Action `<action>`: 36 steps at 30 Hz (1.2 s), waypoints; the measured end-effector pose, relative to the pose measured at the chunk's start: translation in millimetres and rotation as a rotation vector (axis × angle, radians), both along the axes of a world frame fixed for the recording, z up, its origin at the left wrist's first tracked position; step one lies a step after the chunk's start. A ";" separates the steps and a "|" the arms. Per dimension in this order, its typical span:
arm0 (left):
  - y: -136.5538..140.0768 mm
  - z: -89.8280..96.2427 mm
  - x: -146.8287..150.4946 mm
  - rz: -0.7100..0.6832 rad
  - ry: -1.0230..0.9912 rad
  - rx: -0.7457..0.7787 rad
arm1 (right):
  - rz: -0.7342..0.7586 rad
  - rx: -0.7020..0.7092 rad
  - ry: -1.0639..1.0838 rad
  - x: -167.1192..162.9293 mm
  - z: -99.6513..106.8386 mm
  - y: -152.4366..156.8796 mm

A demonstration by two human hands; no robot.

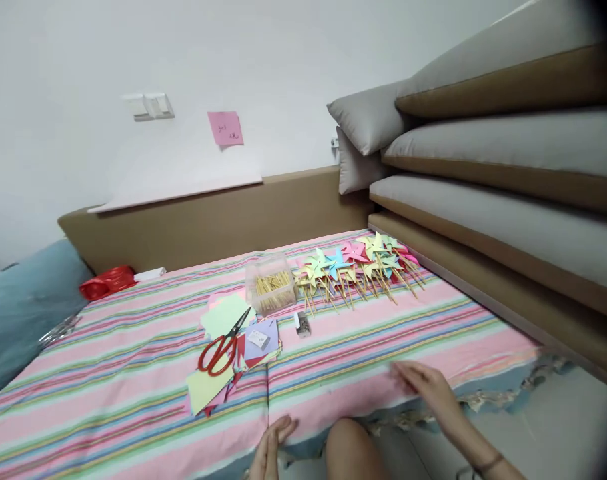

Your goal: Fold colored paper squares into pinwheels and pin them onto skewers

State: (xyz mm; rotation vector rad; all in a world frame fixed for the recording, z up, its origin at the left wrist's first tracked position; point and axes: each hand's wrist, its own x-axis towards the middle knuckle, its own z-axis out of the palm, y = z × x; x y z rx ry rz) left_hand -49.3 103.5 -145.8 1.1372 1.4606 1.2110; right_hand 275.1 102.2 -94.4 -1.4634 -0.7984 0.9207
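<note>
My left hand (pixel 273 443) is low at the cloth's front edge, fingers loosely stretched and nothing seen in them. Over the cloth to the right, my right hand (pixel 423 381) is extended with its fingers out, their tips blurred by motion. Between and beyond the hands lie red-handled scissors (pixel 221 353) on a spread of coloured paper sheets (pixel 203 390). A clear plastic box (pixel 271 287) holds many thin wooden sticks. Beside it lies a heap of paper pinwheels (pixel 356 257) on sticks. A small clear packet (pixel 302 325) of dark bits rests in front of the box.
The striped cloth (pixel 108 380) covers the surface. Stacked grey and brown cushions (pixel 483 153) rise on the right. At the left are a blue cushion (pixel 28 300), a red bundle (pixel 108 283) and a white block (pixel 150 274). A pink note (pixel 226 129) hangs on the wall.
</note>
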 end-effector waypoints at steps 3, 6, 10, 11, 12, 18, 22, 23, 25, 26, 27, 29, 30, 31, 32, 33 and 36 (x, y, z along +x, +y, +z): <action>-20.0 5.9 -10.3 0.044 -0.104 -0.004 | 0.127 -0.002 -0.154 -52.6 -20.4 -47.1; -32.8 15.4 -26.0 0.047 -0.144 -0.005 | 0.265 0.067 -0.425 -96.0 -29.3 -74.4; -33.5 38.5 -56.0 0.137 -0.085 0.026 | 0.435 0.216 -0.750 -135.1 -25.5 -74.2; -31.7 45.2 -64.5 0.169 -0.039 0.017 | 0.493 0.216 -0.802 -142.3 -23.0 -69.5; -29.5 51.7 -73.0 0.208 0.023 0.012 | 0.551 0.209 -0.840 -148.8 -20.4 -63.6; -9.6 75.1 -108.8 0.339 0.170 0.058 | 0.591 0.305 -0.843 -181.1 -9.3 -8.0; 18.2 75.5 -105.6 0.159 0.323 0.194 | 0.505 0.351 -0.830 -205.7 -4.8 54.2; 27.6 74.6 -101.7 0.130 0.354 0.206 | 0.484 0.348 -0.830 -212.5 -4.5 71.5; 49.0 72.1 -91.2 0.061 0.465 0.240 | 0.450 0.336 -0.834 -225.7 -5.9 104.6; 60.6 70.6 -84.8 0.019 0.542 0.246 | 0.429 0.323 -0.839 -231.7 -7.7 119.3; 72.5 68.9 -77.8 -0.010 0.588 0.239 | 0.411 0.308 -0.846 -237.1 -10.1 132.0; 96.0 64.9 -63.5 -0.030 0.675 0.204 | 0.385 0.275 -0.864 -245.4 -15.7 150.5; 106.9 62.6 -56.5 -0.023 0.717 0.180 | 0.378 0.258 -0.872 -248.2 -18.3 156.3; 116.7 60.3 -50.1 -0.014 0.756 0.154 | 0.374 0.243 -0.880 -250.1 -20.5 160.0; 125.2 58.2 -44.3 -0.005 0.790 0.129 | 0.371 0.228 -0.887 -251.2 -21.9 162.1; 132.3 56.2 -39.4 0.006 0.820 0.106 | 0.365 0.214 -0.891 -251.6 -22.3 163.0; 144.9 52.2 -30.3 0.036 0.881 0.048 | 0.322 0.178 -0.888 -249.9 -18.4 163.3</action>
